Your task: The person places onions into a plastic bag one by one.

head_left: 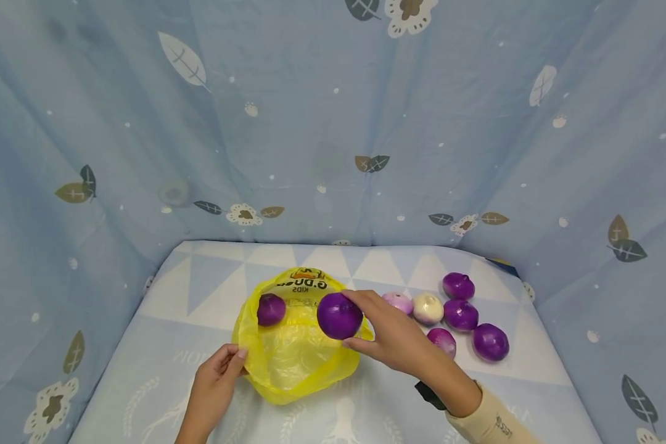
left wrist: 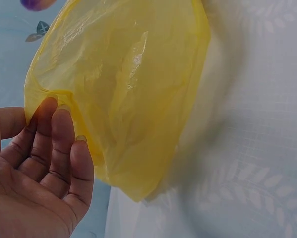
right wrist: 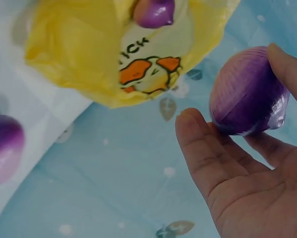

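A yellow plastic bag (head_left: 288, 370) lies with its mouth spread wide on the table, a purple onion (head_left: 271, 309) inside at its left. My left hand (head_left: 213, 382) pinches the bag's left rim between thumb and fingers; the left wrist view shows the thin plastic (left wrist: 133, 99) at the fingertips. Over the right part of the bag's mouth, my right hand (head_left: 388, 333) holds another purple onion (head_left: 340, 316) between thumb and fingers. The right wrist view shows this held onion (right wrist: 250, 91) with a pale streaked side, apart from the bag (right wrist: 79, 54).
Right of the bag sits a loose group of onions: a white one (head_left: 427, 308), a pale pink one (head_left: 398, 302), a pinkish purple one (head_left: 441, 341) and several dark purple ones (head_left: 490, 343). A patterned cloth covers the table (head_left: 161, 345); blue curtains (head_left: 311, 123) hang behind and beside it.
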`<state>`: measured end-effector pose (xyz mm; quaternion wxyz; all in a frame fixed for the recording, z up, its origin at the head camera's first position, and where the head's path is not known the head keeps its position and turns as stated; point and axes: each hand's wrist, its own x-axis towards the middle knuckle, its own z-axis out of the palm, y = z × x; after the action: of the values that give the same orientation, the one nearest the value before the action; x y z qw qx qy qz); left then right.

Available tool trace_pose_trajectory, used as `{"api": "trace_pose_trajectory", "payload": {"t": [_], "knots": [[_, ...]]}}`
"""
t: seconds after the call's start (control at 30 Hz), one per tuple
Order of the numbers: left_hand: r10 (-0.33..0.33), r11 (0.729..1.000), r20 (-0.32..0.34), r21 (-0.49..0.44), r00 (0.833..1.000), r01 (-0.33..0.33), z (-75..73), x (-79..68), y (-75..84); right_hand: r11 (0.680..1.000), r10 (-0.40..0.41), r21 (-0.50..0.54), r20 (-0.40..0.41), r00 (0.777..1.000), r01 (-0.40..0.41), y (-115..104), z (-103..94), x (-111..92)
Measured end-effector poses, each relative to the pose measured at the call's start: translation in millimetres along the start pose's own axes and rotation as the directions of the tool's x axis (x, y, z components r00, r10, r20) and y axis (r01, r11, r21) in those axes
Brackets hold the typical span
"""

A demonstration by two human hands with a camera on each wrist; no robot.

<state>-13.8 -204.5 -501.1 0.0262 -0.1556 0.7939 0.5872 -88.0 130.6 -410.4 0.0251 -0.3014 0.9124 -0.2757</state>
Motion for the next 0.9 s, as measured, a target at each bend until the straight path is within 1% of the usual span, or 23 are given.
{"api": "trace_pose_trajectory", "payload": {"t": [0.1,0.23,0.33,0.43,0.67,0.8,0.9], "knots": [[-0.001,1.000,0.003,-0.004,1.000,0.001,1.1,1.6,-0.2,1.000,0.001,0.011,0.032,0.999,-0.001,-6,0.0,12],[0.000,1.000,0.005,-0.007,1.000,0.000,2.4,2.5,-0.3,1.000,-0.004,0.027,0.095,0.996,0.002,-12,3.1,28],[-0.003,1.000,0.009,-0.011,1.000,0.003,2.6,2.2,0.3,0.999,-0.017,0.032,0.137,0.990,0.012,-14,9.3,40],[-0.005,1.000,0.014,-0.012,1.000,0.005,2.6,1.8,1.2,0.999,-0.022,0.032,0.167,0.986,0.017,-11,19.8,51],[-0.012,1.000,0.006,0.017,1.000,0.012,1.9,1.9,1.9,0.999,0.006,0.050,0.194,0.981,-0.016,-2,49.2,71],[-0.008,1.000,0.009,0.021,1.000,0.008,1.3,2.0,1.9,0.998,0.017,0.064,0.186,0.982,-0.030,0,59.3,78],[-0.002,1.000,0.012,0.017,1.000,0.002,1.5,2.2,2.2,0.997,0.037,0.053,0.184,0.982,-0.048,1,64.7,83]]}}
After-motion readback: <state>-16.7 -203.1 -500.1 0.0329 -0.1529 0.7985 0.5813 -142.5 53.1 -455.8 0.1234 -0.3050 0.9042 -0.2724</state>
